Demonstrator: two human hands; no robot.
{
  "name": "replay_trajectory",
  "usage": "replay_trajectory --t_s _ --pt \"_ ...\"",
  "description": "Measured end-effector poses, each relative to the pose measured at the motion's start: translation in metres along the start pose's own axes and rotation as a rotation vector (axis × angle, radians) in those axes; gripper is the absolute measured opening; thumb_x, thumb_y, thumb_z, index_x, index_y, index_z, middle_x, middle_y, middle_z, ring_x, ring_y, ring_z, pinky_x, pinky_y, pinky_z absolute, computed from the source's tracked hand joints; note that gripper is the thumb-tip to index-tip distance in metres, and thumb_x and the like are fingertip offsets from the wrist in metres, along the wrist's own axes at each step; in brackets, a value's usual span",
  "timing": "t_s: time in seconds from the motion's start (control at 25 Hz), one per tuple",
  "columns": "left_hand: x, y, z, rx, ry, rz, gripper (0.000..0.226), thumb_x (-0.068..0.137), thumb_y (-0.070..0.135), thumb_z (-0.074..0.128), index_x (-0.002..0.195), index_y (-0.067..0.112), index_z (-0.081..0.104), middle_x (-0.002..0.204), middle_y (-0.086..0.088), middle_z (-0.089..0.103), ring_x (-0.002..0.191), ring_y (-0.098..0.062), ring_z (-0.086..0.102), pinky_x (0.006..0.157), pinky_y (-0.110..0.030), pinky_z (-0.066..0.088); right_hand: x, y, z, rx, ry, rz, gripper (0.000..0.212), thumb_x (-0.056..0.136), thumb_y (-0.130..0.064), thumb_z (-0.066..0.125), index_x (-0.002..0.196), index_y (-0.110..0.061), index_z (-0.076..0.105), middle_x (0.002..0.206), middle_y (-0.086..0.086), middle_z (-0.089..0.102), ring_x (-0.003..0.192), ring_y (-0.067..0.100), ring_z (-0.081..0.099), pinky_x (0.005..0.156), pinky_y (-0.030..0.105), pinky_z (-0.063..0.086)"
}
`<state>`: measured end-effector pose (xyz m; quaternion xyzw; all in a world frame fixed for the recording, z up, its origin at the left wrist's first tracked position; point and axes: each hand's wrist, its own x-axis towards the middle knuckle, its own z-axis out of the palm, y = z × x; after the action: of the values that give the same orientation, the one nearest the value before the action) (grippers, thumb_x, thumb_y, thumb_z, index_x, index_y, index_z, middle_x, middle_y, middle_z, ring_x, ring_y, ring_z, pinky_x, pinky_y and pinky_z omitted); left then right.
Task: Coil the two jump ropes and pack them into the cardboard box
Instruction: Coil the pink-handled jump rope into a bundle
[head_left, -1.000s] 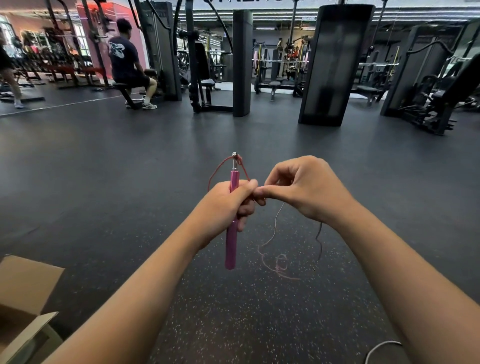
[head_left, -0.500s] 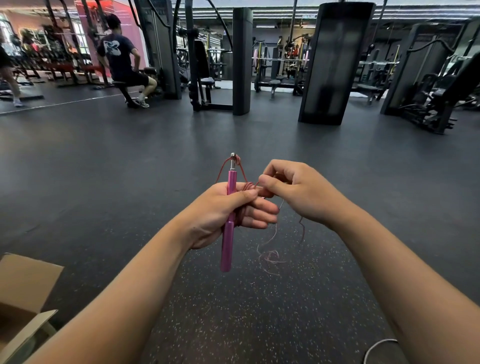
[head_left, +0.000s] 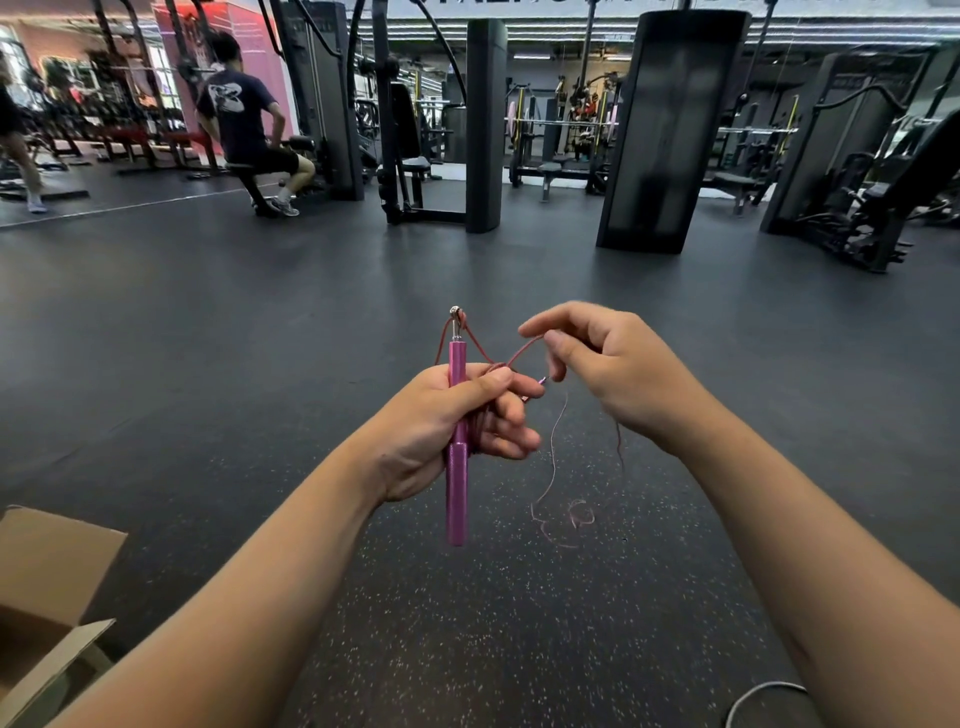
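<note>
My left hand (head_left: 441, 421) grips an upright pink jump-rope handle (head_left: 457, 493) with several turns of thin red cord wound around it under my fingers. Just to the right, my right hand (head_left: 608, 374) pinches the red cord (head_left: 524, 349) between thumb and forefinger, and that stretch runs taut to the handle. The loose rest of the cord (head_left: 569, 519) hangs down and curls on the floor below. A brown cardboard box (head_left: 36, 597) stands open at the bottom left. A bit of pale grey cord (head_left: 753, 696), perhaps the other rope, shows at the bottom right edge.
Dark speckled rubber gym floor (head_left: 467, 649) spreads all around. Black weight machines (head_left: 670, 130) and pillars stand across the back. A person (head_left: 244, 124) in a dark shirt sits on a bench at the far left; another person's legs show at the left edge.
My right hand has lifted up and to the right, drawing the red cord away from the handle. My left fingers have loosened around the wound cord. The seated person has shifted.
</note>
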<state>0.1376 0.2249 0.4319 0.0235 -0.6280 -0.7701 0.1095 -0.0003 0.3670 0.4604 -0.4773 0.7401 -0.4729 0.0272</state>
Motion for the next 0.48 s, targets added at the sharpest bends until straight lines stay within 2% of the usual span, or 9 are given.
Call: replay_trajectory --t_s 0.08,0.16,0.24,0.28,0.36,0.4,0.48 --pt "0.0005 -0.0017 0.0007 -0.015 0.032 0.025 0.029 0.106 0.022 0.047 0.099 0.003 0.067 0.055 0.005 0.041 0.036 -0.008 0.043 0.038 -0.021 0.035 -0.0007 -0.0004 -0.0001 0.086 0.055 0.039 0.007 0.103 -0.02 0.062 0.099 -0.019 0.067 0.068 0.002 0.074 0.043 0.006 0.044 0.046 0.021 0.039" --pt "0.0014 -0.0016 0.0008 -0.021 0.062 0.037 0.032 0.104 0.031 0.05 0.09 0.008 0.067 0.053 0.007 0.03 0.031 -0.003 0.026 0.034 -0.019 0.023 -0.0012 0.0033 0.0024 0.04 0.125 0.059 0.016 0.098 -0.033 0.069 0.088 -0.02 0.067 0.057 -0.002 0.072 0.036 0.005 0.042 0.043 0.015 0.035" --pt "0.0003 0.0003 0.001 -0.03 0.069 0.031 0.032 0.106 0.028 0.048 0.092 0.005 0.067 0.052 0.006 0.035 0.031 -0.004 0.032 0.033 -0.019 0.027 -0.0013 0.0047 0.0014 -0.097 0.129 0.056 0.027 0.097 -0.041 0.069 0.082 -0.019 0.07 0.044 -0.012 0.056 0.034 0.005 0.041 0.043 0.011 0.029" --pt "-0.0008 0.0014 0.0009 -0.047 0.068 0.027 0.031 0.107 0.024 0.047 0.097 0.002 0.067 0.053 0.005 0.044 0.035 -0.006 0.043 0.036 -0.019 0.034 -0.001 0.0048 -0.0006 -0.123 0.101 0.052 0.027 0.1 -0.039 0.065 0.084 -0.018 0.072 0.044 -0.013 0.05 0.036 0.005 0.041 0.044 0.012 0.028" --pt "-0.0013 0.003 0.0016 -0.087 0.077 0.021 0.03 0.107 0.019 0.047 0.104 -0.002 0.067 0.06 0.0 0.058 0.049 -0.013 0.062 0.046 -0.022 0.05 0.0 0.0047 -0.004 -0.051 0.03 0.047 0.024 0.107 -0.025 0.055 0.097 -0.018 0.075 0.057 -0.011 0.049 0.044 0.001 0.042 0.047 0.011 0.033" --pt "-0.0012 0.0031 0.0025 -0.099 0.079 0.022 0.029 0.106 0.018 0.047 0.105 -0.002 0.067 0.061 0.0 0.058 0.049 -0.013 0.061 0.046 -0.022 0.049 0.0001 0.0044 -0.005 -0.015 0.011 0.043 0.025 0.108 -0.018 0.05 0.105 -0.017 0.075 0.064 -0.007 0.052 0.048 0.0 0.043 0.048 0.01 0.036" --pt "-0.0012 0.002 0.0054 -0.113 0.068 0.027 0.03 0.105 0.024 0.049 0.098 0.003 0.068 0.054 0.004 0.044 0.037 -0.006 0.041 0.037 -0.019 0.035 0.0001 0.0043 -0.003 0.08 0.042 0.037 0.019 0.107 -0.012 0.051 0.112 -0.015 0.069 0.069 0.001 0.065 0.049 0.001 0.045 0.048 0.012 0.04"
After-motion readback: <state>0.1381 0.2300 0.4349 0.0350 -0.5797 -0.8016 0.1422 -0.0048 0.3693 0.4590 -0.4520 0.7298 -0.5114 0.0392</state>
